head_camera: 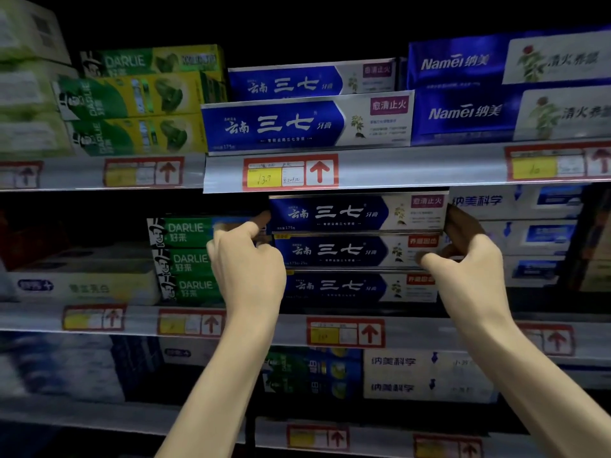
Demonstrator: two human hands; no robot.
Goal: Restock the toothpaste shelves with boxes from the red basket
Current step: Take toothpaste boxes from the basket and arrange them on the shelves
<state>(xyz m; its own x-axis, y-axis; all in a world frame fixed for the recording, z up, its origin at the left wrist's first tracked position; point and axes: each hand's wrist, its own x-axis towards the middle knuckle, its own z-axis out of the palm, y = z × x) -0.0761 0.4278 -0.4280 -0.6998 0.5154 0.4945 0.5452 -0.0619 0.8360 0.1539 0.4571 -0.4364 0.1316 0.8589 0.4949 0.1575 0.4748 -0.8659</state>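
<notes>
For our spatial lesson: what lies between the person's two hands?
Head view: stacked blue toothpaste boxes fill the gap between the left hand and right hand, which grip the upper boxes' ends.

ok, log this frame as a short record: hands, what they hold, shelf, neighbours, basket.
left hand: grips left end of top blue box
right hand: grips its right end, thumb on second blue box
top blue box: level, on second blue box and third blue box
location: middle shelf
left neighbour: three stacked green Darlie boxes
right neighbour: white-and-blue boxes
above: upper blue boxes, same brand; price tag reads 13.7
red basket: not in view
</notes>
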